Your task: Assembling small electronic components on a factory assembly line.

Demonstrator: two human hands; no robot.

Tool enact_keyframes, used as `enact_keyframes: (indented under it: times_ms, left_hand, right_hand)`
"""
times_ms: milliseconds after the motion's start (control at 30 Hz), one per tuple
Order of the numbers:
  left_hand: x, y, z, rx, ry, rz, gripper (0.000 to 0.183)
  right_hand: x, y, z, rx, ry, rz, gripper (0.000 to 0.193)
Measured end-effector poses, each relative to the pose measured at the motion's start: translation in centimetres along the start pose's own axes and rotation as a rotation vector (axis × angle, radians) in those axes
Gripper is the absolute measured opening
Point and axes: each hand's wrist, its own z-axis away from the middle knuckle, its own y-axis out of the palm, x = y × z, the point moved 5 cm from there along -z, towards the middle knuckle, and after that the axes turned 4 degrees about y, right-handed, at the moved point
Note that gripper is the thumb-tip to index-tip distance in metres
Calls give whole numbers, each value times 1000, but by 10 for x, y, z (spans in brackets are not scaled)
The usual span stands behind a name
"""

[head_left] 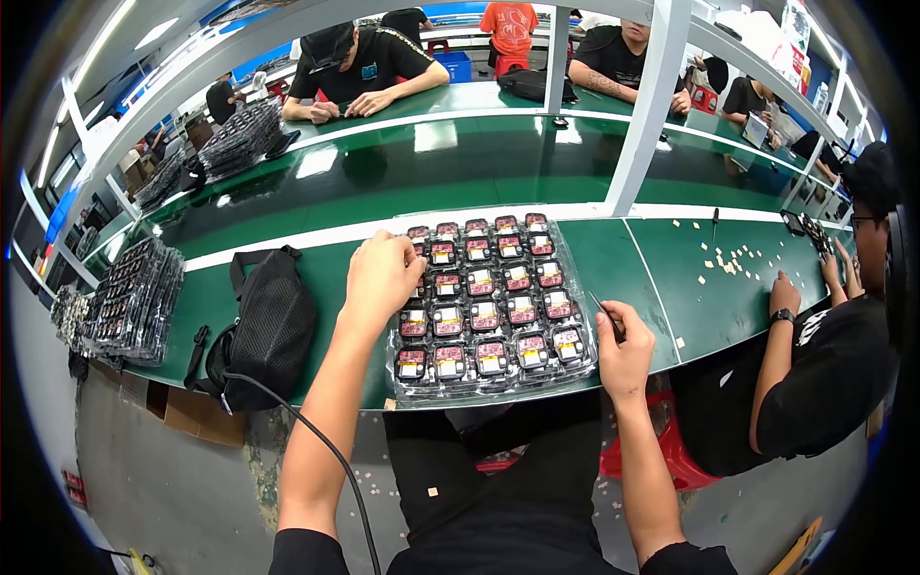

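1. Tray (575,369): clear plastic, full of small red-and-black parts, at the near worktop (316,273) edge. Risk: a nudge could tip it off, since its front overhangs.
2. Right hand (623,350): right of the tray, fingers pinching tweezers (604,311); the tip could scratch a part.
3. Left hand (381,273): over the tray's far-left corner, fingers curled onto a part; whether gripped, cannot tell.

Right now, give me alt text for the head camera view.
A clear tray of small red parts sits on a green table; the left hand rests on its corner, the right hand holds tweezers.
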Motion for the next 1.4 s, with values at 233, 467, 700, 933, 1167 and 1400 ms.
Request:
enact_keyframes:
  times_ms: [233,467,700,933,1167,1400]
  left_hand:
    - [8,4,0,27,-13,52,20]
    - [13,8,-5,30,2,82,24]
    - [13,5,-5,40,-5,165,22]
    - [19,3,-12,101,-12,231,15]
    - [18,1,-11,43,5,263,14]
    - [13,-2,3,12,46,258,20]
  right_hand:
    - [-1,4,2,0,27,24,15]
    - [-13,7,5,-8,123,-12,16]
    - [-17,8,8,-29,139,11,16]
    - [-17,9,8,-15,176,-17,15]
    - [-15,9,6,-4,160,8,15]
    - [-24,7,13,5,190,-31,14]
